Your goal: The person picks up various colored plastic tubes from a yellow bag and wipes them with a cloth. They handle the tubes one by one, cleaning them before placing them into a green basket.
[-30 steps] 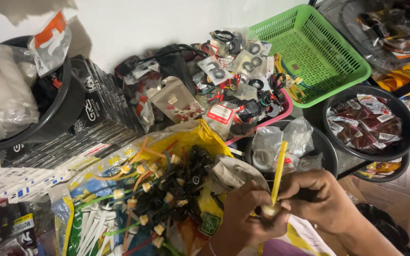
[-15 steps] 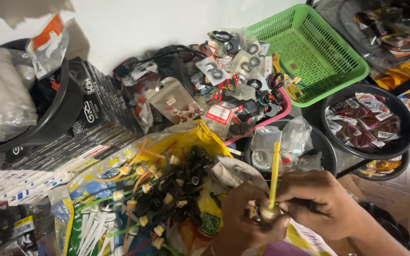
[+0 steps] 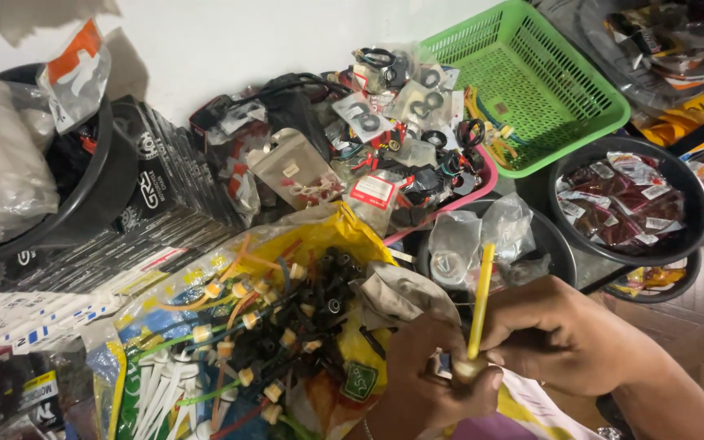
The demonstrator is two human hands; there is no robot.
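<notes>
Head: yellow tube point(image 3: 480, 297) pinched between both hands' fingers point(image 3: 495, 357).

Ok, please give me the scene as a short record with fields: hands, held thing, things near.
left hand: grips the lower end of the yellow tube
right hand: pinches the yellow tube near its middle
tube pose: nearly upright
near left: open bag of coloured tubes
behind: green basket, tilted
right: black bowl with dark red packets

My fingers point(image 3: 450, 383) are covering the lower end of the yellow tube point(image 3: 479, 301), so its fitting is staying out of sight. The frame's bottom edge is cutting off my right hand point(image 3: 564, 338) at the wrist.
</notes>
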